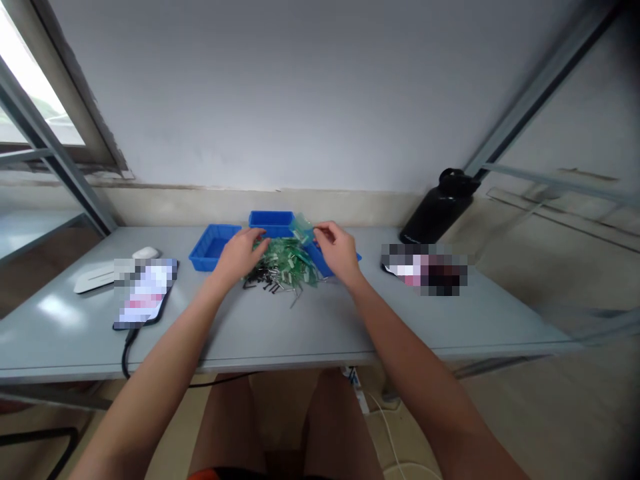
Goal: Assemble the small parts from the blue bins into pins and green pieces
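Note:
A pile of small green plastic packets [287,260] lies on the grey table, with loose dark screws [270,285] and thin metal pieces along its front edge. My right hand [337,248] pinches a green packet [301,230] above the back right of the pile. At the pile's left side is my left hand [243,252], thumb and fingers apart, with nothing visible between them. Blue trays stand around the pile: one at the left [213,247], one behind [271,219], and one at the right [320,260], partly hidden by my right hand.
On the left of the table [300,327] are a phone [145,293] with a cable, a white flat device [97,277] and a small white case [145,253]. A black bottle [435,210] and another phone [425,270] are at the right. Behind is a wall.

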A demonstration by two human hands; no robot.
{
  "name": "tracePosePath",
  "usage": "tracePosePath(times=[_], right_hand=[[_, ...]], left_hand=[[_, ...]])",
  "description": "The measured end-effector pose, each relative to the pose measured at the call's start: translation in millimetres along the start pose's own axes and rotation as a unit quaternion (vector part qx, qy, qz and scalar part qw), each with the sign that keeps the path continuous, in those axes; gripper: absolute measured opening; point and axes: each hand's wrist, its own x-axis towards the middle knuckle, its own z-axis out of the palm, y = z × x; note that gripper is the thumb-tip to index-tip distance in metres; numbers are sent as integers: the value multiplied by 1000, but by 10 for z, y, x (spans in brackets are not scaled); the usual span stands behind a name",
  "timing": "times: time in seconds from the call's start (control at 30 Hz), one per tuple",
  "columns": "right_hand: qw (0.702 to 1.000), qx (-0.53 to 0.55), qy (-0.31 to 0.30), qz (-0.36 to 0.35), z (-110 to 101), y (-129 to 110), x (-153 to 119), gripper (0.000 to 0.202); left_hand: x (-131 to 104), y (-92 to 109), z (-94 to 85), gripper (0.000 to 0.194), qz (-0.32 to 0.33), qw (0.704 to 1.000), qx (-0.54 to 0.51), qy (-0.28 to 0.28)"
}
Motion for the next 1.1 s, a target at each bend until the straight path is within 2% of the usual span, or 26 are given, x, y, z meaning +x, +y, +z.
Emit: tracePosePath(times=[0.1, 0.2, 0.27, 0.33, 0.5, 0.63, 0.73, 0.8, 0.83, 0.9, 0.97, 1.1], right_hand=[[976, 200, -39, 73, 99, -66, -39, 21], [948, 275, -100, 126, 164, -135, -92, 25], [942, 271, -142, 139, 165, -170, -113, 26], [948, 239, -166, 126, 142, -190, -117, 26], [982, 129, -127, 55, 72, -171, -84, 27], [988, 79, -126, 31, 39, -143, -62, 31], [983, 106, -140, 45, 32, -154, -67, 29], [974, 154, -155, 64, 38, -174, -75, 26], [968, 183, -158, 72, 45, -185, -78, 26], [954, 241, -158, 80, 57, -202, -81, 28], [941, 285, -157, 88, 65, -208, -78, 31], [929, 308, -178, 99, 61, -194, -72, 36]], left_hand=[[-17, 128, 110, 33, -3, 992, -122, -11], [-19, 193, 150, 31, -6, 978, -207, -9], [-5, 191, 136, 29, -21, 969, -246, 4], [11, 171, 104, 26, -38, 964, -262, 11], [12, 151, 70, 22, -18, 971, -237, -5], [-11, 165, 126, 24, -11, 971, -237, -21], [-8, 153, 159, 24, 4, 973, -228, 23], [1, 134, 161, 22, 12, 976, -209, 65], [5, 126, 157, 22, 6, 975, -210, 69], [10, 122, 141, 24, -34, 968, -246, 35], [10, 136, 123, 27, -85, 946, -312, -4], [11, 174, 106, 36, -134, 894, -427, -14]])
